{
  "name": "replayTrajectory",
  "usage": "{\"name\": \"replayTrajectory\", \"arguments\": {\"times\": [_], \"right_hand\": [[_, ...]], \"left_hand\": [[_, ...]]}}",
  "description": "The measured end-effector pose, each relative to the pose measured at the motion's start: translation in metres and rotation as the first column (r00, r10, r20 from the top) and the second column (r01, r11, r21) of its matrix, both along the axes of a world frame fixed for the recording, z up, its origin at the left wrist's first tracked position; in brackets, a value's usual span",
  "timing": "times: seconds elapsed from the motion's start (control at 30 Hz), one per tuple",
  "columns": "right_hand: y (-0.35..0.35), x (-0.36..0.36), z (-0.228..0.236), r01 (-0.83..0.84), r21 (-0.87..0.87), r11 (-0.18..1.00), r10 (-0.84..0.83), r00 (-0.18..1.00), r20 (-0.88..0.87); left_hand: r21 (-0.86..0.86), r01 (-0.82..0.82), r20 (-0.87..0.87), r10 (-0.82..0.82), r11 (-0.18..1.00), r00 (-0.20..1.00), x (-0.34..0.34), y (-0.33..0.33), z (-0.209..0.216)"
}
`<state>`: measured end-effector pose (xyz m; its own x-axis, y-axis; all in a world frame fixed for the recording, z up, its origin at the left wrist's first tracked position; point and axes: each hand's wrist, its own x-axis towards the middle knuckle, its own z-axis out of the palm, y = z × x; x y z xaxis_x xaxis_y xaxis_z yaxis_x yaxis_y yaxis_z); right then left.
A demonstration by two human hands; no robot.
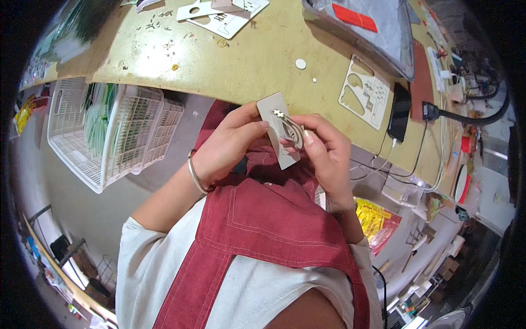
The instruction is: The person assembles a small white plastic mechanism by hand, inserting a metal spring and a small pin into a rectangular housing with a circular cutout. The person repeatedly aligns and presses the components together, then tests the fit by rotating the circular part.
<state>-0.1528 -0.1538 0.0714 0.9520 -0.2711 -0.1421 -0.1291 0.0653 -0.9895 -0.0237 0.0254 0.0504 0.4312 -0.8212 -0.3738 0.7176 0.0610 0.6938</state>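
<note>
Here the left hand (241, 137) is gripping a narrow, flat pale grey panel (270, 105), its thumb pressing on the face and its fingers wrapping behind. The right hand (326, 145) is closing in too, thumb and fingers pinching a looped pale piece (296, 129) that is standing out against the panel's middle; whether the two are joined, I cannot tell. Panel and loop are hanging tilted just off the bench's near edge, above the dark red apron (274, 219), and a band (195, 174) is circling the left wrist.

Up on the bench (246, 63), a white disc (300, 64) is lying inward from that near edge, a smaller white dot (314, 80) sitting near it. Towards the right edge, a cut-out white sheet (350, 101) is lying flat, a black phone (400, 112) resting just beside it with a white cable (393, 143) running from its near end. Beyond the sheet, a grey tray (406, 46) is carrying clear plastic and a red strip (355, 18). Left of the hands, below the near edge, a white crate (104, 159) is holding green and white sheets (101, 118).
</note>
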Motion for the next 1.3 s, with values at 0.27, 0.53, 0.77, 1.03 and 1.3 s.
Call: {"name": "replayTrajectory", "arguments": {"times": [0.27, 0.53, 0.77, 1.03, 1.3], "right_hand": [[-0.027, 0.037, -0.012, 0.050, -0.025, 0.998, -0.049, 0.998, 0.046], [-0.039, 0.059, -0.013, 0.089, -0.050, 0.995, -0.090, 0.996, -0.007], [-0.031, 0.063, -0.037, 0.227, -0.074, 0.971, -0.226, 0.974, 0.025], [-0.015, 0.068, -0.048, 0.340, -0.371, 0.864, -0.281, 0.938, 0.204], [-0.011, 0.075, -0.058, 0.416, -0.474, 0.776, -0.303, 0.905, 0.298]], "left_hand": [[0.162, 0.083, 0.314, -0.131, 0.983, 0.940, 0.043, -0.047, -0.023], [0.176, 0.189, 0.366, -0.242, 0.966, 0.899, 0.079, -0.062, -0.030], [0.323, 0.081, 0.874, -0.330, 0.943, 0.356, 0.108, -0.075, -0.046], [0.362, -0.113, 0.929, -0.369, 0.925, -0.040, 0.100, -0.077, -0.042], [0.157, -0.169, 0.987, -0.158, 0.973, 0.007, 0.126, -0.064, -0.050]]}}
